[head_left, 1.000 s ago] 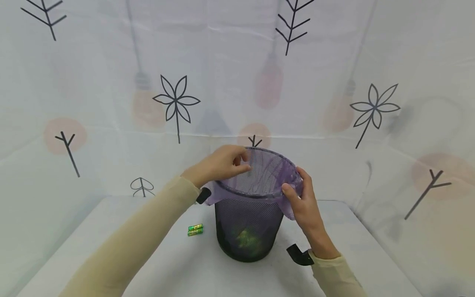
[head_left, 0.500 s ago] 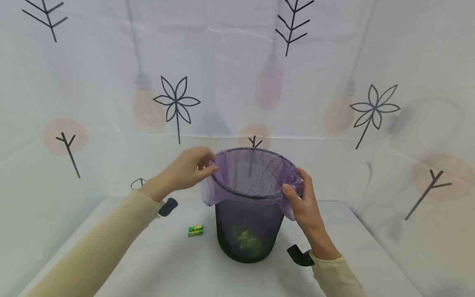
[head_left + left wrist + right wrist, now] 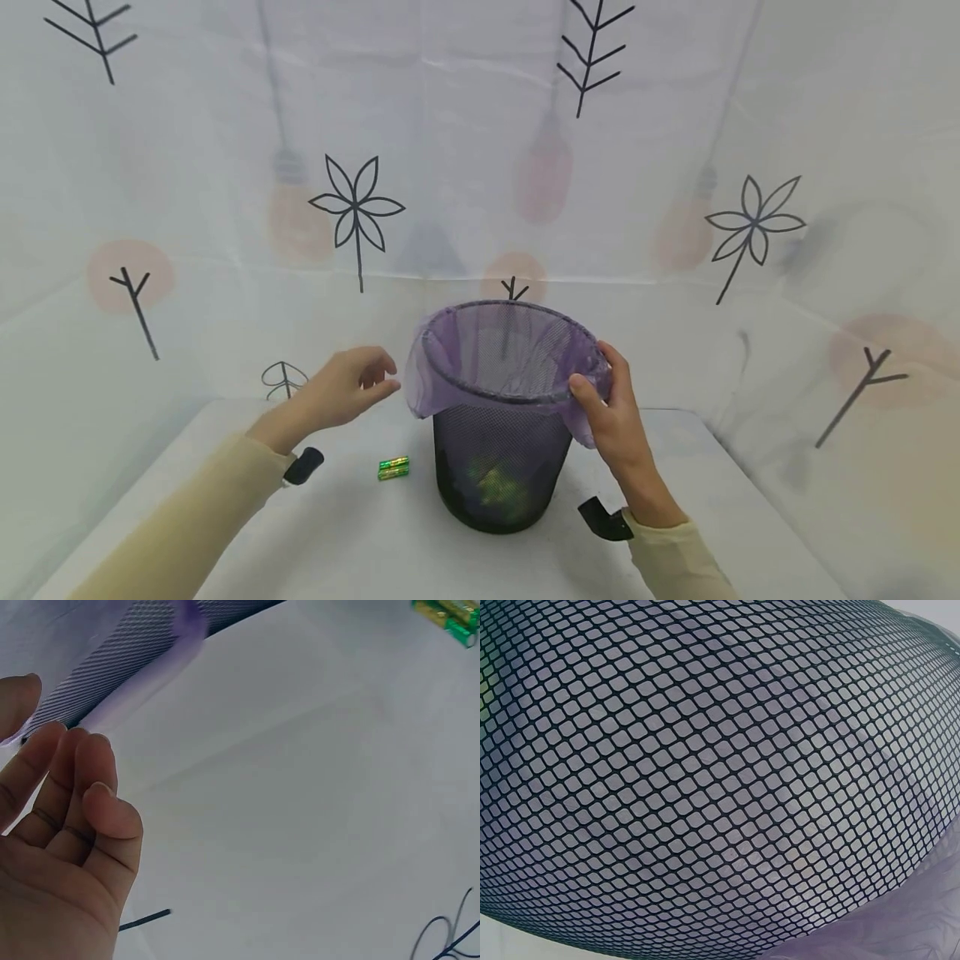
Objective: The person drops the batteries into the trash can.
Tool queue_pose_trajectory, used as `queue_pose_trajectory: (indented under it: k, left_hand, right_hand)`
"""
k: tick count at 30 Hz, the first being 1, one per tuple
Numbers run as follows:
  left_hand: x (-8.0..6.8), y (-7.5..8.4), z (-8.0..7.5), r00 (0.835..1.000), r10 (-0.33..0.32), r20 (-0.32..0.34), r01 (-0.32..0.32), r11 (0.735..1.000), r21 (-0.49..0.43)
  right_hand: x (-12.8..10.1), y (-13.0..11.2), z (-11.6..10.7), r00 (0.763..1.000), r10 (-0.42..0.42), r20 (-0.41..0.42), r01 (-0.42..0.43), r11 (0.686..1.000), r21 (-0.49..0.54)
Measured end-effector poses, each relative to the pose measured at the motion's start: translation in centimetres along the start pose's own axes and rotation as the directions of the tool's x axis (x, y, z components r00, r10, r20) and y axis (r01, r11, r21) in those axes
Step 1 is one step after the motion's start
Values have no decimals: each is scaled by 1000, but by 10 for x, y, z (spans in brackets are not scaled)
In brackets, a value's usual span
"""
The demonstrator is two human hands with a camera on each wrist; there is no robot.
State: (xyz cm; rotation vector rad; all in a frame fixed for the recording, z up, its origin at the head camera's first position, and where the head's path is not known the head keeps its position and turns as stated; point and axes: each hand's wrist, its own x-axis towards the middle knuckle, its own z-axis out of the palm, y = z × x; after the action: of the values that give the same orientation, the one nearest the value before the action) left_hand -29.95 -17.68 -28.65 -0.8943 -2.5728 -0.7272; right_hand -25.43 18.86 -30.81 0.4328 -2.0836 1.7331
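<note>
A black wire-mesh wastebasket [image 3: 498, 442] stands upright on the table, its mesh filling the right wrist view. A purple plastic trash bag [image 3: 423, 387] lines it and folds out over the rim. My right hand [image 3: 618, 417] grips the wastebasket's right rim through the bag, thumb toward the inside and fingers outside. My left hand [image 3: 333, 392] hovers left of the rim, apart from the bag, its fingers loosely bent and holding nothing. Below it lie two green-and-gold batteries [image 3: 393, 468], side by side, also partly visible in the left wrist view.
Something yellow-green [image 3: 498, 492] shows dimly through the mesh near the wastebasket's bottom; its kind is unclear. The white table [image 3: 315, 533] is bounded at the back and sides by a printed white cloth [image 3: 450, 167].
My left hand has moved from over the wastebasket's opening, leftward past the rim and down toward the batteries' side. My right hand keeps its grip on the rim.
</note>
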Motion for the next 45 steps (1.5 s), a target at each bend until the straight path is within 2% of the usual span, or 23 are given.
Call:
queue_pose_trajectory:
  k: [7,13,22,28,36,45]
  left_hand:
    - [-20,-20,33,998,-12,59,13,1000,-17]
    - [-31,-32,60,990,-40,133,45,998,-35]
    - [-38,-50,90,973,-84,215,107,990,-93]
    - [-42,-61,107,956,-141,256,177,976,-125]
    - [-46,-69,122,966,-75,247,105,989,-109]
    - [-48,-65,126,952,-102,289,124,991,-57]
  right_hand:
    - [0,1,1,1000,-3,4,3,1000,-6]
    - [0,1,1,1000,-16,2,16,1000,-13]
    - [0,1,0,1000,-12,0,12,1000,0]
    - [0,0,0,1000,-8,5,8,1000,4]
    - [0,3,0,1000,-4,2,4,1000,-12]
    - [0,3,0,1000,-5,5,5,1000,-22]
